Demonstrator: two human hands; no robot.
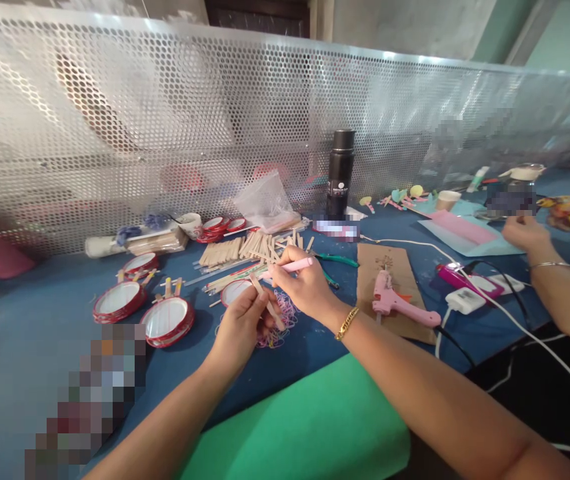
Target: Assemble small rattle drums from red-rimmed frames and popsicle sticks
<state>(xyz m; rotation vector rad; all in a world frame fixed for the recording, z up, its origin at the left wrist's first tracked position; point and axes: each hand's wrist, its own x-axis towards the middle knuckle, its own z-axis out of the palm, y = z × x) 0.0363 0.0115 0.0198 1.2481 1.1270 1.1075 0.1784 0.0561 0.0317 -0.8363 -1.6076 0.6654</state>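
Observation:
My left hand (245, 317) is closed around a flat wooden craft stick (278, 317), which it holds at a slant. Pinched in my right hand (309, 287) is a pink pen (299, 265), its tip end close to the stick. Beneath both hands lies a tangle of pink and purple rubber bands (289, 321). A red-rimmed white disc (235, 292) is partly hidden behind my left hand. Just beyond the hands, many loose craft sticks (222, 251) are piled, with teal-handled pliers (337, 258) to their right.
Red-rimmed round pieces (165, 319) stand at left. A pink glue gun (389, 300) rests on cardboard (365, 267). A black thermos (341, 177) stands near the perforated metal screen (265, 100). Green sheet (305, 427) covers the front edge. At right are a co-worker's hand (527, 237) and white cables (515, 327).

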